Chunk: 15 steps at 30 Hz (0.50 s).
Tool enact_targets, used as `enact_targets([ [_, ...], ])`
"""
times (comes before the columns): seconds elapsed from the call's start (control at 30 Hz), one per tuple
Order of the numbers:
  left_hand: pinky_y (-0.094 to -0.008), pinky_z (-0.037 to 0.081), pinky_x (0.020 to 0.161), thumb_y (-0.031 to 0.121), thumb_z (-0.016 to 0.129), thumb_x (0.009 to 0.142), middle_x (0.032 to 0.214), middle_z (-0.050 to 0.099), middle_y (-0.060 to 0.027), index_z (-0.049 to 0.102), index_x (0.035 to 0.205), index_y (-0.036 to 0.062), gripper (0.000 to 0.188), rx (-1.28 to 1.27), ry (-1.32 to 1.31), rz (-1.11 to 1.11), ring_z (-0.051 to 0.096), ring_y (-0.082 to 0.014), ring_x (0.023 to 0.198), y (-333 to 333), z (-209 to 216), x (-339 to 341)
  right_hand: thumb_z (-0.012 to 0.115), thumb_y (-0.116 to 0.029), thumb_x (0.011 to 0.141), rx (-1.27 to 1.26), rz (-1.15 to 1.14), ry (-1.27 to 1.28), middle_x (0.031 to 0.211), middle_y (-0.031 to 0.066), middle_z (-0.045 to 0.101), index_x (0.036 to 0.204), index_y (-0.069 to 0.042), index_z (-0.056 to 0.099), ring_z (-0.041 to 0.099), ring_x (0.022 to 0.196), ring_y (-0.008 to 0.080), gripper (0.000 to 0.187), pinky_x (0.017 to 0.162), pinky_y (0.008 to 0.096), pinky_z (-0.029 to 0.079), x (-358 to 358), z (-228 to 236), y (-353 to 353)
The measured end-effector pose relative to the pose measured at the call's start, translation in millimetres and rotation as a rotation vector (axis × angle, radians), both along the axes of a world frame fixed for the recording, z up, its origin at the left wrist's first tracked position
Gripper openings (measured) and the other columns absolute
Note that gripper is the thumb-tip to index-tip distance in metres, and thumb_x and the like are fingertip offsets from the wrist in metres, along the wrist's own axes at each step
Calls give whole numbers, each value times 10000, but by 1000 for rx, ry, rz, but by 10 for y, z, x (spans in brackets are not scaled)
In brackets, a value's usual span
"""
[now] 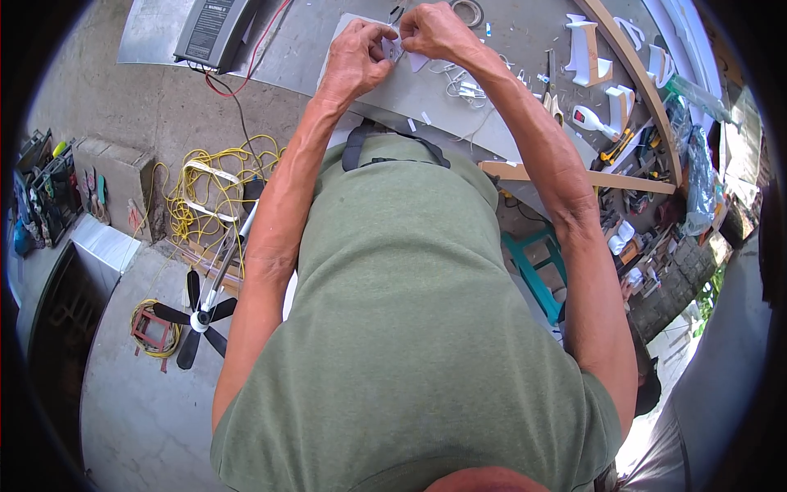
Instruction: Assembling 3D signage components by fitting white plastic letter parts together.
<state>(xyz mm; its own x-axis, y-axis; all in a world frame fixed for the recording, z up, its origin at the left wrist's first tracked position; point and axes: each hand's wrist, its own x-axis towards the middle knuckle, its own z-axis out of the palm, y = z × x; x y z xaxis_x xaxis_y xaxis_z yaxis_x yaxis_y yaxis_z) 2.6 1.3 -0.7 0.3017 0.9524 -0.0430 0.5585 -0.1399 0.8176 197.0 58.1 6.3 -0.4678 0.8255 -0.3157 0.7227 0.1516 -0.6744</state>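
Both hands at the far edge of the view, close together over a pale grey panel on the bench.

Left hand: half closed, back of the hand up, fingers bent inward. Thumb and forefinger stand a little apart, tips reaching the near side of a small pale piece. Whether they grip it or only steady it, cannot tell.

Right hand: more tightly curled, knuckles up, thumb and forefinger brought together in a pinch at the right edge of the same piece. Other fingers folded into the palm.

The small pale piece sits between the two sets of fingertips, above the panel; partly hidden, too small to make out its kind. A white scrap is just below the right fingertips.

Near the hands: a dark loop between them at the top, a roll of tape beyond the right wrist, a tangle of white wire under the right forearm. Farther right, white curved parts and a white bottle with a red mark. Well left, a grey metal box with red and black leads.
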Motion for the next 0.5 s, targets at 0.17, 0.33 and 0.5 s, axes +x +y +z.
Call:
enact_targets([
  [0.17,-279,595,747,38,779,754,1052,638,-64,747,1106,82,357,-90,-23,-2,693,-153,817,-68,75,-12,731,-84,703,17,-17,-40,768,217,713,822,-8,737,719,767,376,141,715,439,569,-32,4,12],
  [0.33,-326,596,781,9,740,810,1089,654,-102,748,1095,74,292,114,-65,-97,711,-224,877,-134,54,-35,744,-91,695,15,-26,-35,781,224,715,820,-1,731,718,777,388,155,720,448,570,-30,32,21],
  [0.5,-380,583,815,-19,681,851,1106,661,-142,725,1145,64,308,234,61,-212,708,-303,916,-151,155,-11,751,-97,682,31,-30,-73,797,224,717,822,0,731,717,781,389,172,719,452,568,-17,25,33],
])
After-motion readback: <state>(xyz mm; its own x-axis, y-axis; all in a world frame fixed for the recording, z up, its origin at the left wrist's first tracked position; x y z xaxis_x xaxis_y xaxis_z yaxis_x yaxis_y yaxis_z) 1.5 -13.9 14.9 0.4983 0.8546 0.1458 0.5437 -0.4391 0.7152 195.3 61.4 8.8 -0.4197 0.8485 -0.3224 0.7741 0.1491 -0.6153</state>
